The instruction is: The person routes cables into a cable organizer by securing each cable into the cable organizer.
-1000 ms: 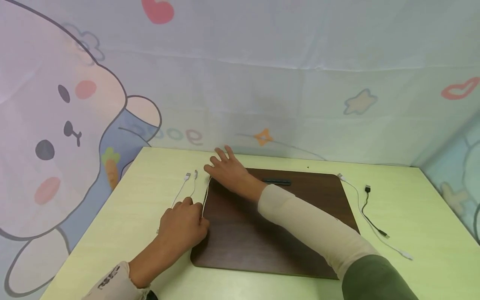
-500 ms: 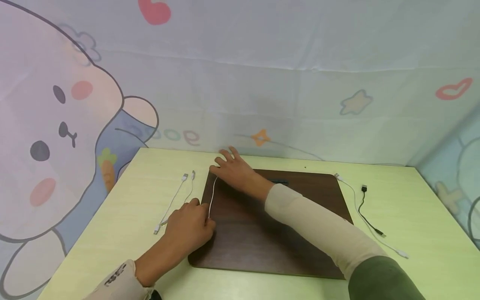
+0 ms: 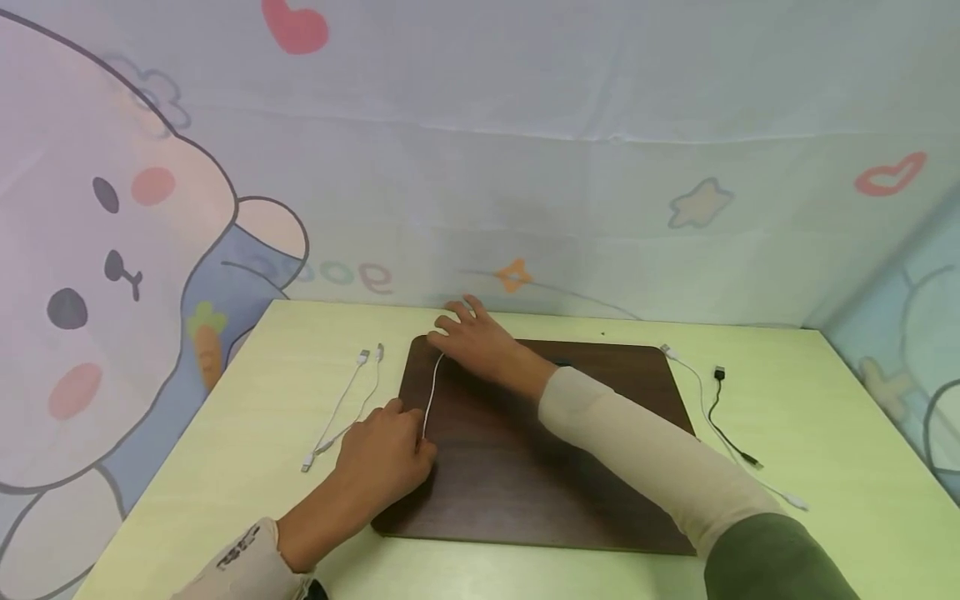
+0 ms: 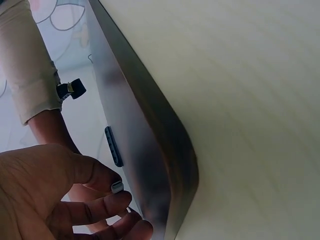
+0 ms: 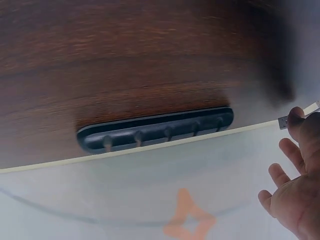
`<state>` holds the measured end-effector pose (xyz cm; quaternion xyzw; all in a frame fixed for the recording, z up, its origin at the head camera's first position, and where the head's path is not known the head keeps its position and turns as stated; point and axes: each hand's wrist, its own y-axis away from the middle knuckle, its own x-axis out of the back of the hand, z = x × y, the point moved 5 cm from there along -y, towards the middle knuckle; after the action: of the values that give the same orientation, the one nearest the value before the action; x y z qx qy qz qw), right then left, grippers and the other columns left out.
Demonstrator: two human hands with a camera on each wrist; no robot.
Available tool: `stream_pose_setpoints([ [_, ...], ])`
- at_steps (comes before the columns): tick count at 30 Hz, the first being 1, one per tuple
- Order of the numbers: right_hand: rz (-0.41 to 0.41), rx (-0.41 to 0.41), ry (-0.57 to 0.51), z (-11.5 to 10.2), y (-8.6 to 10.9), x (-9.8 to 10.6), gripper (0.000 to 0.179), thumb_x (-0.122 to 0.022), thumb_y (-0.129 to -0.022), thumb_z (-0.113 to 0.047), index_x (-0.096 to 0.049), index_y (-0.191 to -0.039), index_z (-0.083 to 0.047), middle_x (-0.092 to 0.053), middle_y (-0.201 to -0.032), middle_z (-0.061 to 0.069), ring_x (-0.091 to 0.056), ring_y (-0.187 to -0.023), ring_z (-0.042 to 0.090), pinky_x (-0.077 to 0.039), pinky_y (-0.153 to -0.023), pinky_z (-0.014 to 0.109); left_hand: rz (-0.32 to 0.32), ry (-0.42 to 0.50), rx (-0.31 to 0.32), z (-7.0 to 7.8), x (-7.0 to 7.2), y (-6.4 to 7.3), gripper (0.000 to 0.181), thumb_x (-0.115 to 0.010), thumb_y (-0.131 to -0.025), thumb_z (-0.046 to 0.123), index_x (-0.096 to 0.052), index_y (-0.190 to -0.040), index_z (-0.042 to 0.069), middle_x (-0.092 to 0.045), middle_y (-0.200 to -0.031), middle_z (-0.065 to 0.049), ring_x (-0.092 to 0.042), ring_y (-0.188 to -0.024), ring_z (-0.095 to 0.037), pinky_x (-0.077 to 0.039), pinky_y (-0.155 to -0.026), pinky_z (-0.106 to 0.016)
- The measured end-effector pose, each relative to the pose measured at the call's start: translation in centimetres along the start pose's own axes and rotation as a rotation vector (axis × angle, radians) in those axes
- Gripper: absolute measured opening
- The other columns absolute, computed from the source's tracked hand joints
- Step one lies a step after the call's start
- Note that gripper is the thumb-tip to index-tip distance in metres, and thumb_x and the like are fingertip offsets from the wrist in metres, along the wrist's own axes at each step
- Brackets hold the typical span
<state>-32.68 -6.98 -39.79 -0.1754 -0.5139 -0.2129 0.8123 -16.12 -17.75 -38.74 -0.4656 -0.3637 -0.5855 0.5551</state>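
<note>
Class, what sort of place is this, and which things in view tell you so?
Probably a small indoor tabletop work area: a pale table, a cartoon-printed backdrop behind it, and cables lying to either side of a dark board.

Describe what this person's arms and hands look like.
The left hand and right hand are bare, without gloves. The cream fabric left sleeve has dark markings near the wrist. The cream fabric right sleeve turns dark green farther up the arm. A small black block-shaped object sits at the right wrist.
</note>
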Motion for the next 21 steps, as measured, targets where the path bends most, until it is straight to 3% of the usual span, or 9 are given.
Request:
stream_pose_setpoints([
  [6,0.028,-0.002,-0.022,0.5,0.6,-0.1,0.031,-0.061,-0.117,-0.013,-0.062,-0.146,-0.022,-0.064,-0.160,0.003,-0.048,-0.162,0.035,-0.036,-0.135,0.060,0.008,-0.004,-0.025,0.6,-0.4,-0.2,0.027,-0.071,-0.092,0.008,-0.057,-0.071,0.015,-0.058,-0.082,-0.007,-0.054,-0.065,-0.022,-0.043,-0.053,-0.039],
  [16,0.106,-0.006,-0.024,1.5,2.0,-0.3,0.023,-0.066,-0.115,-0.021,-0.065,-0.138,-0.022,-0.070,-0.152,0.003,-0.055,-0.155,0.034,-0.042,-0.131,0.059,0.003,-0.052,-0.061,2.0,-0.8,-1.0,0.023,-0.072,-0.091,0.010,-0.060,-0.073,0.015,-0.059,-0.083,-0.008,-0.059,-0.072,-0.027,-0.050,-0.058,-0.047],
  [21,0.094,-0.012,-0.032,2.2,2.6,-0.6,0.026,-0.067,-0.114,-0.022,-0.065,-0.140,-0.023,-0.069,-0.152,0.004,-0.055,-0.154,0.034,-0.042,-0.130,0.059,0.004,-0.061,-0.071,2.6,-1.0,-1.2,0.023,-0.072,-0.091,0.010,-0.059,-0.072,0.015,-0.060,-0.083,-0.009,-0.060,-0.074,-0.028,-0.051,-0.059,-0.048],
])
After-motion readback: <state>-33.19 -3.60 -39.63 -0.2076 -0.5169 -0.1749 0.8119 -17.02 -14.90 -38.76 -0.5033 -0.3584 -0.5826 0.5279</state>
